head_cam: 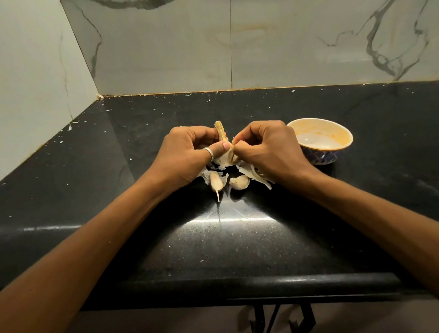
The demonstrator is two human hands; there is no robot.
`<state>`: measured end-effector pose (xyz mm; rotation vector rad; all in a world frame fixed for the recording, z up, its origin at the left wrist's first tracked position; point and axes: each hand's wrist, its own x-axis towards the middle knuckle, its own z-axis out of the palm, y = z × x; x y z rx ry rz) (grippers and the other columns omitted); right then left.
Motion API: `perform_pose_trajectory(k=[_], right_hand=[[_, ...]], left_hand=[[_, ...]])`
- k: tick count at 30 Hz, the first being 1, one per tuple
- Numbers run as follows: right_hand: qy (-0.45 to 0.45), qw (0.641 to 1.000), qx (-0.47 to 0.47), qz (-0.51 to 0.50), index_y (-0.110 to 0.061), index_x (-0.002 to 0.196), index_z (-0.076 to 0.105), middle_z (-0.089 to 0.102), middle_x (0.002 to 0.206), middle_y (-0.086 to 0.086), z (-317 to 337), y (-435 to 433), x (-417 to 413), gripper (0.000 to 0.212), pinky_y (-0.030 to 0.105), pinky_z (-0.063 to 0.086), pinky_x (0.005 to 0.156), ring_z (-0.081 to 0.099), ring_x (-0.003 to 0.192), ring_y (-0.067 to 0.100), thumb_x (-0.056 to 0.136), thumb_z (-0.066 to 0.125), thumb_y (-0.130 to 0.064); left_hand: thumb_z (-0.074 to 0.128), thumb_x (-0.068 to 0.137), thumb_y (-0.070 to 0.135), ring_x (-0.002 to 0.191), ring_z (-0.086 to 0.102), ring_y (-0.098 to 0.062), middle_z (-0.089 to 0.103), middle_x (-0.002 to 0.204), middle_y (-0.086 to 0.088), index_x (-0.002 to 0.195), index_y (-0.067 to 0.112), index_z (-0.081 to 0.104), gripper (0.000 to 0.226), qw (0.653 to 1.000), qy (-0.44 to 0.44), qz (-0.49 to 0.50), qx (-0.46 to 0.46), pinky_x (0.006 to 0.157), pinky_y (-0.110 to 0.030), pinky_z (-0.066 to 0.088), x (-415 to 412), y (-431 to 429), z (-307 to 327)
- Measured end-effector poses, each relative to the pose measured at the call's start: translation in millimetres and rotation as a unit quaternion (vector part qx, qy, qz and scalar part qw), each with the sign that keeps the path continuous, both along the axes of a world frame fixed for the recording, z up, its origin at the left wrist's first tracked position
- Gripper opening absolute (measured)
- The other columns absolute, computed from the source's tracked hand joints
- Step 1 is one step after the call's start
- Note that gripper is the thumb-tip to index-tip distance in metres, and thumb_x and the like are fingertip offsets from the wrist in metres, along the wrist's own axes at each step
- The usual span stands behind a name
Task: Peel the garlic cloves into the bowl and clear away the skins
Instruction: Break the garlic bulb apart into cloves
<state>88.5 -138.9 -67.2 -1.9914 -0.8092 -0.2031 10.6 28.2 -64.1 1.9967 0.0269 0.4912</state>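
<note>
Our L hand is curled round the garlic bulb, ringed thumb across its front, dry stem poking up; our R hand pinches the bulb's flank on the bowl side w/ thumb & fingertips, on a clove or only on skin we can't tell; the bulb sits low over the counter, just left of the bowl, touching it or not we can't say. We judge it light & firm; cloves hard but bruisable; skins papery, brittle, apt to tear & cling to fingers; best hold is round the body w/ one hand, the other prying a clove at its root end, not the stem, which prob. snaps. A long clove & a round clove, both unpeeled, lie left of the bowl, nearer us; shed skins lie btw them & the bowl, partly under the R wrist; white flecks dot the counter left of & behind the bowl; a marble wall stands behind it. Only the R hand sits btw bulb & bowl, so the drop looks short.
</note>
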Motion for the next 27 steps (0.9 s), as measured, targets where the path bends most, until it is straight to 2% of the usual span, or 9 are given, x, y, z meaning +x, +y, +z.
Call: perform_pose_trajectory(k=[2,6,9,14,16,19,22,27], right_hand=[[0.010,1.000,0.004,-0.001,-0.016,0.084,0.076,0.073,0.070,-0.007,-0.1,-0.6,0.2,0.007,0.028,0.058,0.065,0.069,0.066,0.005,0.087,0.071,-0.016],[-0.002,1.000,-0.004,-0.012,-0.018,0.086,0.076,0.073,0.073,-0.007,-1.5,0.3,0.1,0.010,0.025,0.057,0.065,0.070,0.068,0.007,0.089,0.067,-0.013],[-0.007,0.999,-0.012,-0.029,-0.018,0.086,0.075,0.072,0.071,-0.007,-1.3,0.2,-0.3,0.011,0.019,0.054,0.061,0.068,0.064,0.005,0.090,0.065,-0.013],[-0.019,0.998,-0.043,-0.039,-0.020,0.088,0.075,0.068,0.071,-0.012,-1.7,1.3,-1.0,0.013,0.022,0.053,0.066,0.065,0.066,0.004,0.091,0.063,-0.015],[-0.017,0.998,-0.044,-0.032,-0.021,0.093,0.076,0.067,0.073,-0.014,-1.1,1.9,-1.2,0.016,0.019,0.052,0.065,0.064,0.066,0.001,0.092,0.061,-0.014],[-0.019,0.999,-0.045,-0.010,-0.022,0.098,0.078,0.070,0.076,-0.013,-0.1,2.2,-3.0,0.020,0.013,0.049,0.061,0.064,0.064,-0.001,0.094,0.061,-0.013],[-0.018,0.999,-0.041,0.004,-0.023,0.099,0.079,0.073,0.077,-0.012,-0.7,2.2,-2.9,0.019,0.016,0.052,0.064,0.067,0.068,0.002,0.094,0.063,-0.014],[-0.017,0.999,-0.036,0.009,-0.023,0.097,0.080,0.076,0.082,-0.008,-1.6,1.7,-1.5,0.012,0.017,0.053,0.067,0.069,0.073,0.001,0.092,0.069,-0.020]], left_hand=[[0.076,0.087,0.008,0.095,0.074,-0.017,0.078,0.100,-0.004,0.106,0.009,0.076,0.018,1.000,0.005,0.002,-0.022,0.093,-0.038,0.059,-0.2,-0.7,0.7],[0.073,0.088,0.001,0.098,0.074,-0.016,0.077,0.104,-0.005,0.105,0.013,0.073,0.020,0.999,0.009,-0.001,-0.053,0.090,-0.035,0.060,-1.2,-0.7,1.8],[0.072,0.088,-0.003,0.099,0.073,-0.018,0.076,0.104,-0.006,0.104,0.014,0.072,0.024,0.998,0.004,-0.003,-0.066,0.088,-0.031,0.060,-1.9,-1.8,2.1],[0.066,0.088,-0.009,0.101,0.073,-0.015,0.076,0.106,-0.005,0.109,0.012,0.069,0.030,0.998,0.005,-0.001,-0.057,0.083,-0.023,0.059,-2.3,-2.1,2.6],[0.065,0.089,-0.010,0.100,0.073,-0.013,0.076,0.105,-0.004,0.109,0.013,0.069,0.031,0.999,0.005,-0.001,-0.055,0.081,-0.022,0.058,-2.2,-1.8,2.6],[0.065,0.089,-0.009,0.101,0.073,-0.014,0.076,0.106,-0.004,0.108,0.016,0.070,0.032,0.998,-0.002,-0.006,-0.056,0.084,-0.027,0.060,-1.6,-0.8,1.2],[0.065,0.089,-0.007,0.104,0.072,-0.013,0.076,0.107,-0.002,0.109,0.022,0.070,0.035,0.999,-0.010,0.001,-0.036,0.092,-0.034,0.059,-0.8,0.6,-0.7],[0.069,0.092,0.008,0.098,0.072,-0.006,0.076,0.106,0.007,0.118,0.020,0.074,0.030,0.998,-0.013,0.042,0.051,0.094,-0.037,0.058,1.5,4.3,-4.1]])
